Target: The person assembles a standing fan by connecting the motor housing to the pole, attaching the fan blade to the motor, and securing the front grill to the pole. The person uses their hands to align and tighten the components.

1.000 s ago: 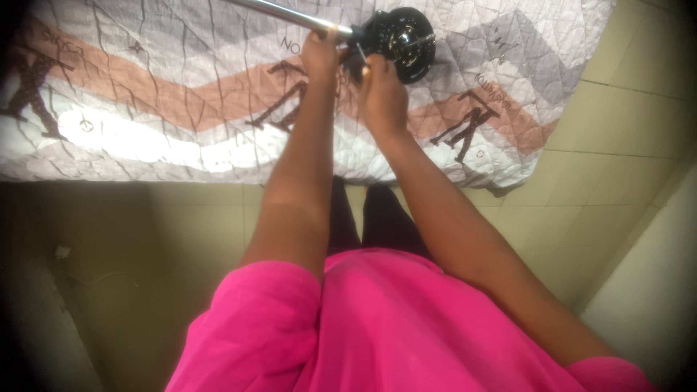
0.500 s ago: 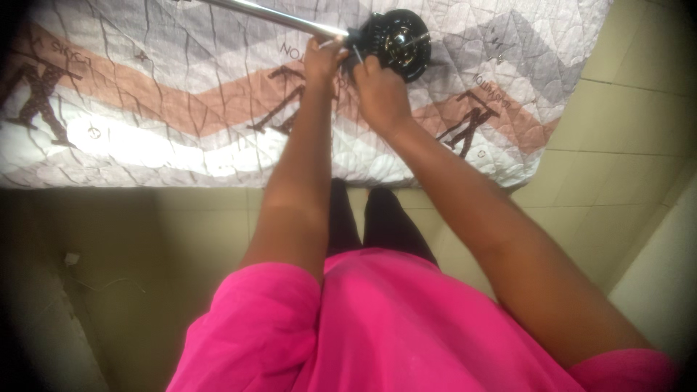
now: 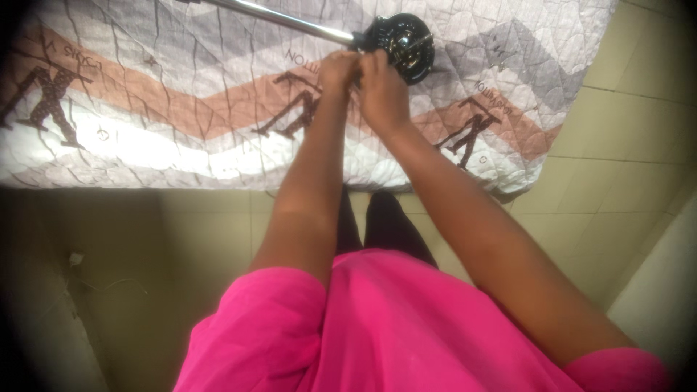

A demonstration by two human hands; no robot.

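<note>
Both hands meet in a close pinching grip just in front of the black round part: the left hand [image 3: 337,72] and the right hand [image 3: 381,87] press their fingertips together, curled tight, on something too small to make out, so what they hold cannot be told. Held this way, knuckles touching, each hand seems to steady the other for fine work at the near side of the part. Nearest the camera lies a pink top [image 3: 406,327], with dark trousers [image 3: 377,221] below the forearms and a tiled floor [image 3: 617,145] around them. Beyond, the quilted bedcover [image 3: 160,94], patterned in grey, white and brown bands, carries the black round part [image 3: 403,43], which rests flat on it just past the fingertips. A shiny metal rod [image 3: 279,18] runs from that part toward the upper left, lying along the bed so the piece stays put.
</note>
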